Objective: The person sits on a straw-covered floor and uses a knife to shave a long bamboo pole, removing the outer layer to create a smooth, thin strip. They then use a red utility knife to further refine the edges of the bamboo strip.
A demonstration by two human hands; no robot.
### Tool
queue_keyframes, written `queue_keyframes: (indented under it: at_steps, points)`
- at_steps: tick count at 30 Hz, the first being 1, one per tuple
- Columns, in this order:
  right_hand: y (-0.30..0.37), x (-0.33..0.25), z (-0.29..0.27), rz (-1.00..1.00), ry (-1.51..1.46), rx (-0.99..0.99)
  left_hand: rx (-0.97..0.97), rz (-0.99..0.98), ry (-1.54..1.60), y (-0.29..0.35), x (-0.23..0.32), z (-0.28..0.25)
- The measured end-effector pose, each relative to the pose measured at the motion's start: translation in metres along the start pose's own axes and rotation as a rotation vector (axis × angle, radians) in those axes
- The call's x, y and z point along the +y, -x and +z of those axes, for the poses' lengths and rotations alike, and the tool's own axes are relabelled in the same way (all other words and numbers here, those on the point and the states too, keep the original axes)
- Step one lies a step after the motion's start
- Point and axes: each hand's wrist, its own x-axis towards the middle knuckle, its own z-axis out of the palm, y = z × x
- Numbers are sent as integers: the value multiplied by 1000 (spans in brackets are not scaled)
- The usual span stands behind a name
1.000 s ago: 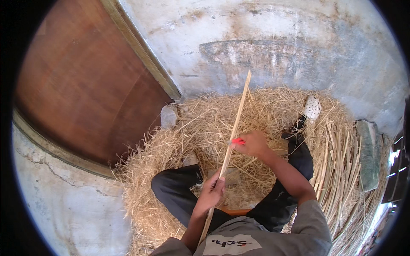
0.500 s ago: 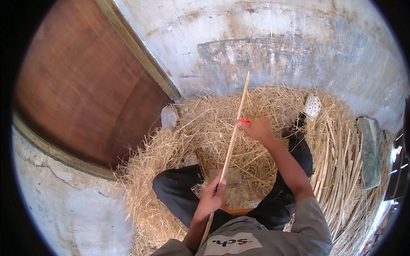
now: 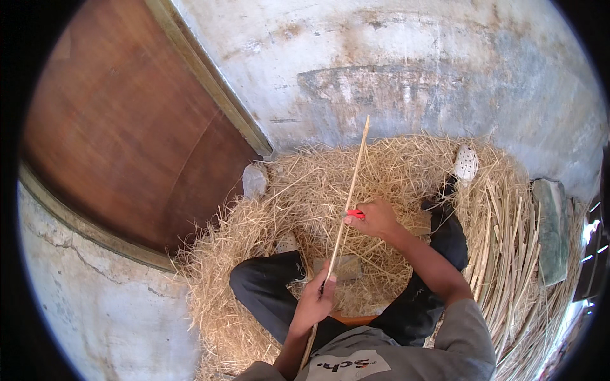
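A long, pale wooden stick (image 3: 356, 170) slants up and away from my body, its far tip near the wall. My left hand (image 3: 314, 303) is closed around its lower part, above my lap. Higher up, my right hand (image 3: 377, 220) grips a small red-handled tool (image 3: 356, 214), held right against the stick. Whether its blade is a knife's or a peeler's is too small to make out. Below the tool, a thin sliver runs beside the stick. The stick's near end passes under my left forearm toward my shirt.
Straw and shavings (image 3: 298, 178) cover the ground around my bent legs. A flat block (image 3: 346, 267) lies between them. At right are a bundle of long sticks (image 3: 492, 244) and a greenish slab (image 3: 551, 232). A pale stone (image 3: 255, 180) sits by the brown door (image 3: 140, 127).
My right hand and the red-handled tool have slid down the stick, closer to my left hand. The left hand keeps its grip in nearly the same place.
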Motion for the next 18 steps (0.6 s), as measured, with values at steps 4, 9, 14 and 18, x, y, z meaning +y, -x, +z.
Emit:
queue_keyframes:
  at_steps: [4,9,14,18]
  points:
    - [-20,34,-7,283,-105,38,-55,-22,-58,7,11,3]
    - [1,-4,-7,12,-65,-47,-34,-17,-24,4,6,-3]
    - [-22,33,-5,225,54,22,-26,18,-52,10,10,2]
    - [-6,-3,0,123,-85,-48,3,15,-41,2,10,-6]
